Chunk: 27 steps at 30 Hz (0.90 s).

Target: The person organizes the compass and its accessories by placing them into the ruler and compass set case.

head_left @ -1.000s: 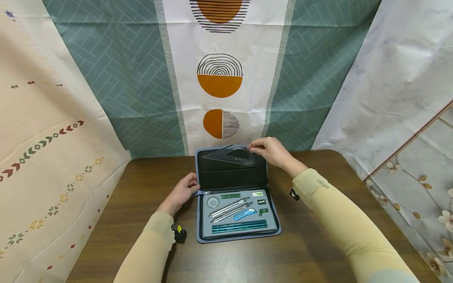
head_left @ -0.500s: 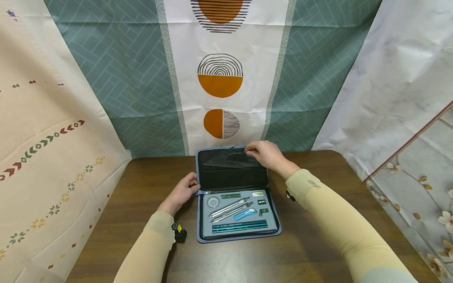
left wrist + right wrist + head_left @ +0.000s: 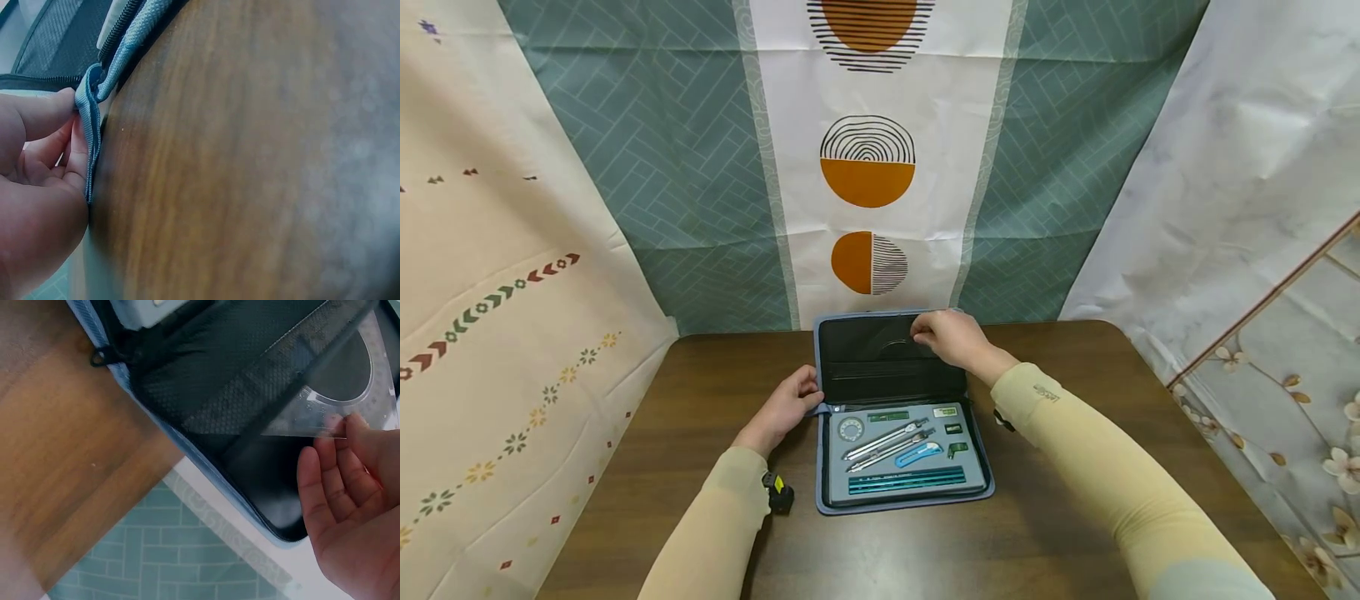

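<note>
An open zip case of drawing tools [image 3: 904, 504] lies on the table with its lid raised at the back. My right hand [image 3: 951, 337] pinches a clear plastic set square [image 3: 380, 400] by its edge between thumb and fingertips. Much of the set square sits behind the mesh pocket [image 3: 250, 381] in the lid, and its cutout arc shows in the right wrist view. At the hinge's left end, my left hand [image 3: 786, 408] grips the case's edge, thumb against the blue fabric tab [image 3: 90, 125]; its fingers curl behind.
In the grey tray [image 3: 842, 483] lie silver compasses [image 3: 887, 439], a blue cutter [image 3: 919, 454], green pencils [image 3: 907, 481], a round white dial [image 3: 851, 429] and small green pieces. Patterned cloth [image 3: 700, 208] hangs behind the brown wooden table [image 3: 700, 375].
My right hand has moved left and down toward the lid, and the set square has slid down from above the pocket into it. My left hand stays at the hinge.
</note>
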Motion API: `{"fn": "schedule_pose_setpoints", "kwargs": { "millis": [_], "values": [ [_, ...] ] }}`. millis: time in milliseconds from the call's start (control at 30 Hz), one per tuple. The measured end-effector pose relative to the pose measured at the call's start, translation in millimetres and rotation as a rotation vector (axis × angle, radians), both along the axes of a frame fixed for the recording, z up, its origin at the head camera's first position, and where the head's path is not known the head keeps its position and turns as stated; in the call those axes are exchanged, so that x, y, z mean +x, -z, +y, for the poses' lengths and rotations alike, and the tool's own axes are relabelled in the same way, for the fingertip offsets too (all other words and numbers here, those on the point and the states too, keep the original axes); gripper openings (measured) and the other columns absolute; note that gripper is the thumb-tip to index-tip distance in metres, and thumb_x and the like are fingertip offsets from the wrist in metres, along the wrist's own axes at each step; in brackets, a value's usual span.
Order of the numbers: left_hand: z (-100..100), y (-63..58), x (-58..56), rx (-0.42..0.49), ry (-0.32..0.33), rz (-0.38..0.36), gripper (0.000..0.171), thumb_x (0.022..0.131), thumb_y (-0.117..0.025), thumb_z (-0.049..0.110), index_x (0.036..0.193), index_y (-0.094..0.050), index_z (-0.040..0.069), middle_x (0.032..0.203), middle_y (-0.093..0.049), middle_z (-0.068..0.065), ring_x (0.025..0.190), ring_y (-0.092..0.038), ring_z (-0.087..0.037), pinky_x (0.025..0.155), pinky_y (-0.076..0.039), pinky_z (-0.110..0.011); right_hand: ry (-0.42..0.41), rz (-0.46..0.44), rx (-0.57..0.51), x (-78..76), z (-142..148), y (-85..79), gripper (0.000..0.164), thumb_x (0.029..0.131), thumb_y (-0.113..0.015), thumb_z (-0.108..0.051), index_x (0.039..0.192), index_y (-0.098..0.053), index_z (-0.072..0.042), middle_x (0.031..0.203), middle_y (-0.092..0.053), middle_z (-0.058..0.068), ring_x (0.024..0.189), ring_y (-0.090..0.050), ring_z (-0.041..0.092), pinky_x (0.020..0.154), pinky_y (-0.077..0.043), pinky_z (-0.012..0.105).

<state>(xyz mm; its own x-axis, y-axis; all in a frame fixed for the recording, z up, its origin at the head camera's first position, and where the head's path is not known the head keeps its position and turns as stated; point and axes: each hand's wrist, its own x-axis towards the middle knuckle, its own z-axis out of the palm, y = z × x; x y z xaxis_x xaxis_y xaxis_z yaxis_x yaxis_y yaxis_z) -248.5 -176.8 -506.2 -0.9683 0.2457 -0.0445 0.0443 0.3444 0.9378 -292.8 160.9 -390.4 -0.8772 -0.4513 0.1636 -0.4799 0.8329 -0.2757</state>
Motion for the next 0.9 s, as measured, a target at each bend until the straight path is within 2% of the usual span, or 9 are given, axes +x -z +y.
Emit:
{"fn": "schedule_pose_setpoints", "kwargs": {
  "millis": [200, 500, 900],
  "values": [
    [-0.3, -2.1, 1.0, 0.010, 0.018, 0.004, 0.015, 0.112, -0.059, 0.001, 0.126, -0.056, 0.007, 0.104, -0.066, -0.015, 0.105, -0.055, -0.030, 0.098, -0.039, -0.046, -0.028, -0.012, 0.005, 4.1, -3.1, 7.2, 0.017, 0.109, -0.072, -0.019, 0.121, -0.082, -0.013, 0.115, -0.080, 0.004, 0.105, -0.076, 0.026, 0.097, -0.058, 0.048],
    [-1.8, -2.2, 0.8, 0.007, 0.017, -0.002, 0.016, 0.113, -0.058, 0.002, 0.128, -0.056, 0.007, 0.104, -0.066, -0.015, 0.106, -0.055, -0.029, 0.096, -0.040, -0.046, -0.032, 0.025, -0.023, 5.3, -8.0, 13.8, 0.016, 0.108, -0.074, -0.019, 0.118, -0.084, -0.012, 0.112, -0.082, 0.005, 0.104, -0.077, 0.027, 0.097, -0.058, 0.048],
    [-3.0, -1.0, -0.8, 0.008, 0.025, 0.012, 0.016, 0.112, -0.059, 0.000, 0.127, -0.058, 0.006, 0.106, -0.070, -0.014, 0.104, -0.057, -0.029, 0.098, -0.040, -0.045, -0.036, -0.032, -0.075, 0.7, -5.8, 18.5, 0.016, 0.107, -0.074, -0.018, 0.118, -0.083, -0.011, 0.110, -0.082, 0.004, 0.101, -0.077, 0.024, 0.095, -0.059, 0.047]
  ]
}}
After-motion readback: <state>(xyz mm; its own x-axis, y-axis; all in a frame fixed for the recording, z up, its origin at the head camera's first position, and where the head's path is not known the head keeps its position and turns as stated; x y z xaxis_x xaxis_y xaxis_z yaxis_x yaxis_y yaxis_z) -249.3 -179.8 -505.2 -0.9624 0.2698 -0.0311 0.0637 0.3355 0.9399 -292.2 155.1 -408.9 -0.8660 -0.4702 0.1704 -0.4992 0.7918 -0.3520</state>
